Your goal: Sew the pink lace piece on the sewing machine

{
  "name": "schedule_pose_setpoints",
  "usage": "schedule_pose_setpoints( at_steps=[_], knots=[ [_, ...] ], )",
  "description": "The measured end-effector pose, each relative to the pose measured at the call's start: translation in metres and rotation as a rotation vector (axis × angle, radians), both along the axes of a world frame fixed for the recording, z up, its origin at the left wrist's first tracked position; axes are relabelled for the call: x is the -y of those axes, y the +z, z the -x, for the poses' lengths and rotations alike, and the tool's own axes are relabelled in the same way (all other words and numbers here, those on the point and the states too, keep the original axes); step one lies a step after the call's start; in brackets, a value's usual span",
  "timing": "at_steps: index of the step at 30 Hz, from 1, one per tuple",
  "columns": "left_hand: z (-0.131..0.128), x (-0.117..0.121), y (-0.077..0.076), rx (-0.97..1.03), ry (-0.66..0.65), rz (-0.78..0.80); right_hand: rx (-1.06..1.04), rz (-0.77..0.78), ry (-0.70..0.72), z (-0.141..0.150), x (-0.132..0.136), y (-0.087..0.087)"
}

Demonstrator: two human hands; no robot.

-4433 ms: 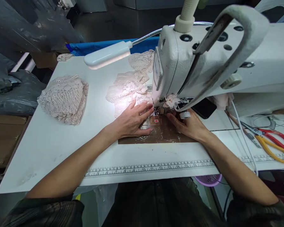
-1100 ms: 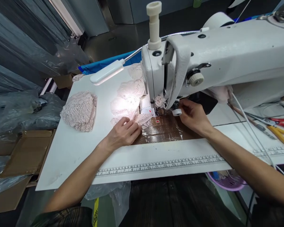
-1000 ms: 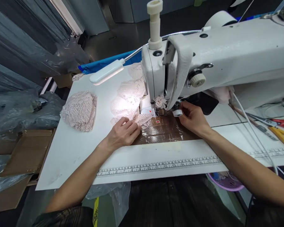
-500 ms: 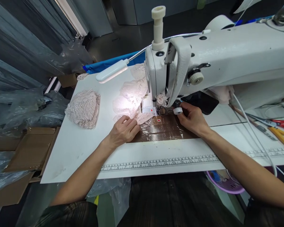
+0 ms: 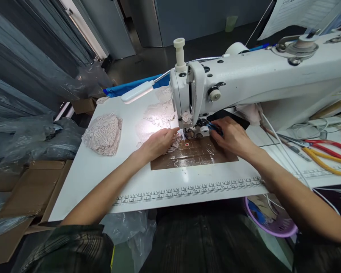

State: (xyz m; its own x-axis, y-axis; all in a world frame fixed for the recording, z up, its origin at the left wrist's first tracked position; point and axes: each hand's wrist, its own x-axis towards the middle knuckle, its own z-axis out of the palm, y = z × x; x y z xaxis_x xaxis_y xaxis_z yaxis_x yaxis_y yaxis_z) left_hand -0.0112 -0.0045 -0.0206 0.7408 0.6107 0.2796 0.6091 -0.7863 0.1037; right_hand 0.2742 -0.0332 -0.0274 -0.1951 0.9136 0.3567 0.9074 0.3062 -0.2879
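Note:
Beside the presser foot, my left hand (image 5: 160, 143) is closed on the edge of a pale pink lace piece (image 5: 156, 113), its fingers hiding part of it. The lace trails back over the table, left of the white sewing machine (image 5: 250, 79). My right hand (image 5: 230, 133) is closed around what look like small blue thread snips (image 5: 212, 126). Their dark front end points toward the needle area, and the fingers cover the rest. Under both hands lies a brown taped plate (image 5: 194, 153). A pink fabric flower (image 5: 186, 116) hangs at the machine head.
A stack of lace pieces (image 5: 104, 133) sits on the left of the white table (image 5: 82, 182). A lit lamp (image 5: 138, 92) reaches over the lace. Behind my right hand is a black phone-like slab (image 5: 238, 118). Scissors with orange handles (image 5: 326, 161) lie right. A purple basket (image 5: 272, 229) stands below.
My right hand has come away from the white knob by the needle and now grips the blue snips. My left hand has moved right, closer to the presser foot. The view has shifted.

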Motion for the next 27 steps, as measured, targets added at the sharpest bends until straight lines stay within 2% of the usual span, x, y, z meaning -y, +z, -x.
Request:
schedule_pose_setpoints(
  at_steps=[6,8,10,12,15,19,21,24,26,27],
  knots=[
    [-0.001,-0.028,0.017,0.282,0.101,0.769,0.276,0.057,-0.009,-0.003,0.006,-0.006],
    [0.0,-0.033,0.017,0.362,0.129,0.952,0.324,0.088,-0.05,-0.002,0.006,-0.003],
    [0.0,-0.034,0.015,0.429,0.144,1.048,0.375,0.121,-0.093,-0.001,0.005,0.0],
    [-0.001,-0.033,0.012,0.483,0.145,1.09,0.412,0.117,-0.106,-0.001,0.004,0.0],
    [-0.004,-0.03,0.006,0.546,0.149,1.088,0.374,0.016,-0.107,-0.002,0.004,-0.004],
    [-0.007,-0.024,0.0,0.586,0.145,1.011,0.067,-0.072,-0.116,-0.004,0.013,-0.007],
    [-0.009,-0.019,0.0,0.568,0.148,0.949,-0.163,0.005,-0.069,-0.004,0.022,-0.005],
    [-0.013,-0.011,0.004,0.517,0.13,0.86,-0.457,0.301,0.058,0.002,0.035,0.001],
    [-0.015,-0.007,0.008,0.473,0.097,0.839,-0.522,0.444,0.139,0.008,0.04,0.003],
    [-0.015,-0.006,0.01,0.455,0.085,0.847,-0.509,0.462,0.172,0.012,0.04,0.004]
  ],
)
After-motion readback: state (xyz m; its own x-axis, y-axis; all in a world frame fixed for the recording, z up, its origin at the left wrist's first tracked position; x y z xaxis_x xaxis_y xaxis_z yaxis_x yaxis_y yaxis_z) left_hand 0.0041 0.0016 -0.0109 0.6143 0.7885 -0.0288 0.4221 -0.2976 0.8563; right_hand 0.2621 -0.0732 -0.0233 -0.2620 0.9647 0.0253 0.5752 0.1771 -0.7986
